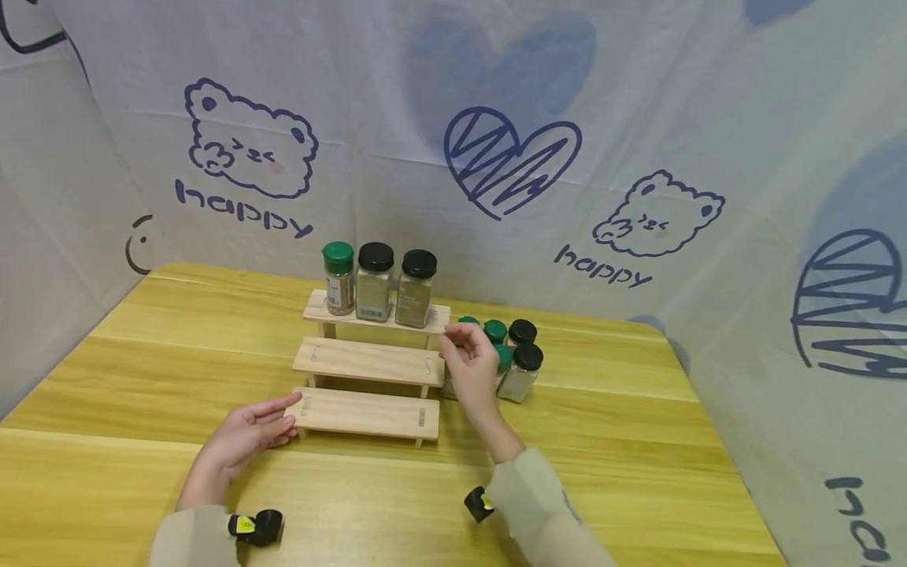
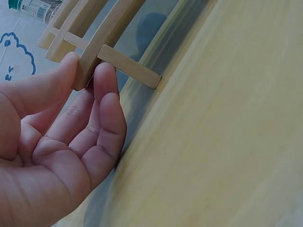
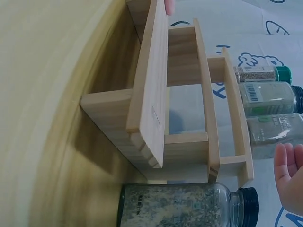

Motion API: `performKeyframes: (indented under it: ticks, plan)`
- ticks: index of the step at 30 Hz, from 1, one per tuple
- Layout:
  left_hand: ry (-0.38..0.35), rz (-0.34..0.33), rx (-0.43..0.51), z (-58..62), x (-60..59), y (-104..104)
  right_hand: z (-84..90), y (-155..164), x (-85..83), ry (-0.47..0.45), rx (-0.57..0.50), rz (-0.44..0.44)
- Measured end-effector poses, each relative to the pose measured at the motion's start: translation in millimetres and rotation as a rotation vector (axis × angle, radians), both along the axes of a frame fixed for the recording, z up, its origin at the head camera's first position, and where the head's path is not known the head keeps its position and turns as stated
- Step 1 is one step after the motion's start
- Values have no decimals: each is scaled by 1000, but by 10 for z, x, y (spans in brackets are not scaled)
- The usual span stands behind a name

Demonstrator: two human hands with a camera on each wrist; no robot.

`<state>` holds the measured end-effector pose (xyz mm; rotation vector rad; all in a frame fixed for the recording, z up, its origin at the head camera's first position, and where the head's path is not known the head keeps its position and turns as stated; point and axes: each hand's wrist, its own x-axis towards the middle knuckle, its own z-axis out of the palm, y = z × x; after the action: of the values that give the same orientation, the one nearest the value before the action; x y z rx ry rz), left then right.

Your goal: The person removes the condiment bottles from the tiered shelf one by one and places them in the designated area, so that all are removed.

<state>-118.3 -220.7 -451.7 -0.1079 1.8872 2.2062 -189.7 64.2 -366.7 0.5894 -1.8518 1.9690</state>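
A three-step wooden rack (image 1: 368, 362) stands mid-table. Its top step carries three spice jars: one with a green lid (image 1: 339, 278) and two with black lids (image 1: 374, 281) (image 1: 416, 288). My left hand (image 1: 285, 415) lies flat on the table, and its straight fingers (image 2: 106, 90) touch the left end of the bottom step (image 2: 113, 28). My right hand (image 1: 459, 345) hovers by the rack's right end over a cluster of jars (image 1: 520, 370), holding nothing. In the right wrist view its fingertips (image 3: 289, 172) show apart from the rack (image 3: 151, 104), with one jar (image 3: 180, 205) close by.
The yellow wooden table (image 1: 638, 441) is walled on three sides by a printed cloth (image 1: 510, 165) with bears and hearts. The middle and bottom steps of the rack hold nothing. Black wrist cameras (image 1: 255, 526) (image 1: 478, 504) sit on both sleeves.
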Motion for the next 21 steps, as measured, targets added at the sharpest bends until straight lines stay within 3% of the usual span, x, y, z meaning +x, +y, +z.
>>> performKeyframes:
  ticks: [8, 19, 21]
  plan:
    - [1, 9, 4, -9, 6, 3, 159, -92, -47, -22, 73, -54]
    - [5, -1, 21, -8, 2, -5, 265, -181, -224, -30, 110, -25]
    - [6, 0, 18, -5, 3, -3, 211, -181, -313, -22, 134, -18]
